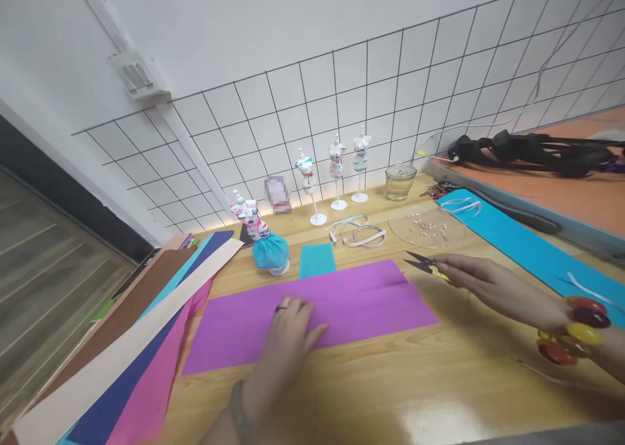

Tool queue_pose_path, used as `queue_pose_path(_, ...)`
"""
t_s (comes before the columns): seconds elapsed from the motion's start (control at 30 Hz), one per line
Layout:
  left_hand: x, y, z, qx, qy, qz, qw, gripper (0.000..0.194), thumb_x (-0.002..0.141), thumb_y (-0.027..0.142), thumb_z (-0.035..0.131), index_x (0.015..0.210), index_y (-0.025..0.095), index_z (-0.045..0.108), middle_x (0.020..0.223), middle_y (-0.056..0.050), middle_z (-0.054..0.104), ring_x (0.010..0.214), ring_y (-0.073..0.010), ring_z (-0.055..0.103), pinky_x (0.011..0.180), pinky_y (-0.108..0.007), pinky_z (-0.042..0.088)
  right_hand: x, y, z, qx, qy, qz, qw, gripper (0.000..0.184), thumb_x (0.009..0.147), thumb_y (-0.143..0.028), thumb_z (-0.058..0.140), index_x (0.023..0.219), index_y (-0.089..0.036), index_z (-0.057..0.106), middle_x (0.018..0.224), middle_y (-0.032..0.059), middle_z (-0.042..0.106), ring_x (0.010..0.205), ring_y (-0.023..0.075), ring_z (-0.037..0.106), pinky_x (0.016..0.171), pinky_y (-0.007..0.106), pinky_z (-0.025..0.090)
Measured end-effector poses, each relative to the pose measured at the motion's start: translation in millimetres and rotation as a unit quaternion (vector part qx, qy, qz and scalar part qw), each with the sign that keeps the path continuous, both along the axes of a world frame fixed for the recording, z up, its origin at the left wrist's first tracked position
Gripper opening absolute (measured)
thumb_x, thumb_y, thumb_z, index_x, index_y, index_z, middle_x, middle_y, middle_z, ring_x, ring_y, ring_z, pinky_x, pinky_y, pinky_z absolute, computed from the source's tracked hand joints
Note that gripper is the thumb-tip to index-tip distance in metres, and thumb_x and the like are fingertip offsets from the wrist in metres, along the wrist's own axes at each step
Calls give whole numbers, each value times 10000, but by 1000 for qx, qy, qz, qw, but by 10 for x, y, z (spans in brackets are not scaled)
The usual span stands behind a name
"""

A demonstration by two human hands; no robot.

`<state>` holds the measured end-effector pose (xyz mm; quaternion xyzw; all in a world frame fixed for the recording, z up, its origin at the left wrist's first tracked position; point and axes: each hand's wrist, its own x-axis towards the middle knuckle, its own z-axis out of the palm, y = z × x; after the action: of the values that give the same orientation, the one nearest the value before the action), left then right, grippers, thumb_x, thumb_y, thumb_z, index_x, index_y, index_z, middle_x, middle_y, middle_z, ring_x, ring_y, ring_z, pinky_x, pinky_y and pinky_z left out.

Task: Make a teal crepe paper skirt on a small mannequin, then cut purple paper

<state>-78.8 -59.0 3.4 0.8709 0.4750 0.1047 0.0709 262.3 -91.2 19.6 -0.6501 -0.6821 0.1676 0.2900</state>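
Note:
A long purple sheet (234, 321), crepe paper or thin cloth, lies across the wooden table, with a slit and fold near its right end. My left hand (291, 328) rests on the middle of it, palm down, fingers slightly bent and apart. In my right hand (469, 272) is a small pair of scissors (424, 265) with dark blades and yellow handles. The blades are parted, pointing left, just off the sheet's right end. A small turquoise piece (317, 260) lies at the sheet's far edge. Beyond it stands a mini mannequin (261, 233) wearing a puffed turquoise skirt.
Long coloured strips (122, 341) overlap at left. Three mini mannequins (336, 172) stand near the wire grid (293, 100). Ribbons (364, 237), a clear round dish (400, 237) of small bits and a glass (400, 183) sit at the back. A blue strip (517, 250) lies at right.

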Motion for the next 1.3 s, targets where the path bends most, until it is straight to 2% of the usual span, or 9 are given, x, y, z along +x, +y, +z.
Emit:
queue_pose_path(0.13, 422, 212, -45, -4, -21, -85, 996, 377, 804, 455, 474, 1054, 186, 559, 975, -80, 552, 967, -222, 475, 839, -373, 398, -46, -224, -60, -126, 11, 2, 992, 422, 862, -503, 303, 943, -219, 605, 1033, 61, 646, 970, 262, 578, 765, 314, 488)
queue_pose_path(0.37, 662, 379, -217, -14, -49, -154, 987, 318, 796, 470, 480, 869, 184, 598, 883, -53, 538, 872, -189, 484, 783, -330, 395, -58, -454, -117, -174, 22, 14, 984, 327, 850, -478, 372, 932, -222, 559, 956, 44, 649, 941, 259, 579, 821, 353, 452)
queue_pose_path(0.5, 679, 358, -255, -1, -71, -155, 985, 295, 797, 459, 489, 797, 179, 582, 868, -46, 540, 863, -184, 481, 777, -327, 385, -34, -524, -173, -178, 5, 2, 984, 333, 851, -494, 359, 929, -226, 541, 997, 67, 635, 1017, 275, 543, 863, 357, 427)
queue_pose_path(0.63, 657, 442, -237, 9, -86, -145, 986, 286, 847, 421, 421, 874, 188, 584, 908, -46, 559, 902, -178, 486, 819, -326, 371, -45, -530, -201, -172, -7, -8, 985, 322, 850, -499, 354, 887, -247, 552, 1012, 65, 640, 1040, 281, 535, 858, 346, 440)
queue_pose_path(0.73, 577, 638, -236, 44, -52, -88, 994, 282, 886, 349, 360, 981, 196, 577, 941, -52, 559, 926, -179, 485, 834, -328, 365, -81, -511, -211, -155, 8, 4, 988, 301, 861, -471, 349, 959, -285, 565, 1085, 44, 628, 1033, 272, 552, 847, 337, 463)
queue_pose_path(0.83, 459, 861, -266, 64, -20, -37, 997, 264, 875, 310, 398, 1027, 187, 575, 946, -65, 556, 935, -202, 480, 822, -343, 370, -120, -495, -254, -137, 23, 32, 990, 303, 855, -443, 381, 1075, -331, 556, 1170, 19, 595, 1059, 283, 543, 863, 356, 472)
queue_pose_path(0.93, 367, 1002, -307, 67, -11, -23, 997, 219, 839, 314, 471, 963, 188, 601, 912, -61, 556, 898, -206, 493, 794, -342, 381, -132, -486, -339, -127, 10, 40, 991, 331, 836, -442, 415, 1135, -370, 536, 1210, -8, 569, 1091, 293, 522, 898, 371, 465)
queue_pose_path(1.07, 327, 1046, -347, 73, -7, -19, 997, 169, 823, 319, 502, 871, 186, 595, 885, -47, 541, 886, -190, 497, 771, -319, 388, -138, -473, -429, -140, -17, 39, 989, 336, 825, -475, 413, 1138, -412, 517, 1229, -51, 550, 1119, 272, 503, 916, 347, 463)
queue_pose_path(1.3, 335, 1019, -364, 96, 4, -33, 995, 197, 854, 321, 446, 799, 164, 551, 852, -44, 525, 871, -186, 486, 769, -323, 378, -215, -435, -373, -133, -24, 58, 989, 335, 849, -451, 409, 1137, -338, 538, 1211, -18, 570, 1090, 249, 532, 887, 336, 476)
